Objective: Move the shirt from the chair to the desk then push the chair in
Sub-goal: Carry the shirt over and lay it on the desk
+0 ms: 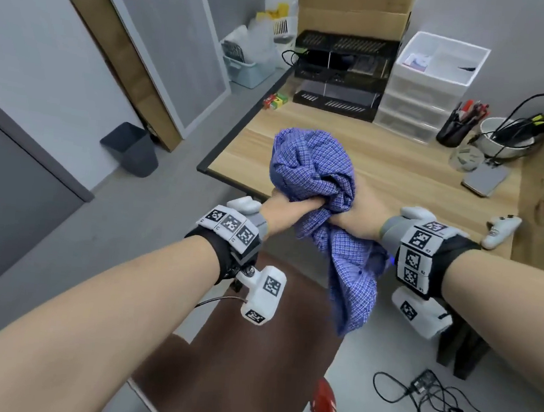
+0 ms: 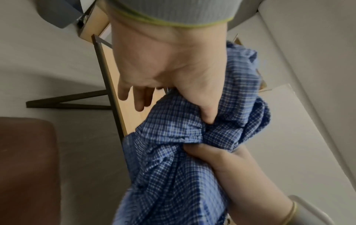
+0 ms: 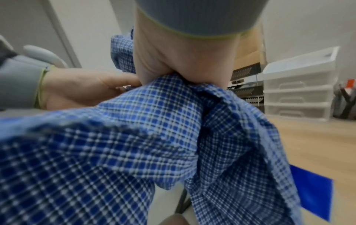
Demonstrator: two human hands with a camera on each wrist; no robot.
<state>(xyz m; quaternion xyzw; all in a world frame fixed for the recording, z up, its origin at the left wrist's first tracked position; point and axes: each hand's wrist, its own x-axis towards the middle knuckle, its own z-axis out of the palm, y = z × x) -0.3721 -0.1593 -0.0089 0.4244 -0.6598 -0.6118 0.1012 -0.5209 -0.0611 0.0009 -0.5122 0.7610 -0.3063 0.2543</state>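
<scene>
A crumpled blue checked shirt (image 1: pixel 314 166) hangs in the air over the front edge of the wooden desk (image 1: pixel 401 158), its tail dangling above the brown chair seat (image 1: pixel 243 352). My left hand (image 1: pixel 284 203) grips the bunched cloth from the left, and my right hand (image 1: pixel 359 214) grips it from the right, close beside the left. In the left wrist view my left hand (image 2: pixel 173 85) digs its thumb into the shirt (image 2: pixel 173 159). In the right wrist view my right hand (image 3: pixel 183 64) clutches the shirt (image 3: pixel 134 144), which fills most of the picture.
At the back of the desk stand black file trays (image 1: pixel 339 76), a white drawer unit (image 1: pixel 431 85), a pen cup (image 1: pixel 457 127) and a bowl with cables (image 1: pixel 503 135). A phone (image 1: pixel 484 179) and a white controller (image 1: pixel 500 231) lie at the right. On the floor are a dark bin (image 1: pixel 130 149) and cables (image 1: pixel 437 407).
</scene>
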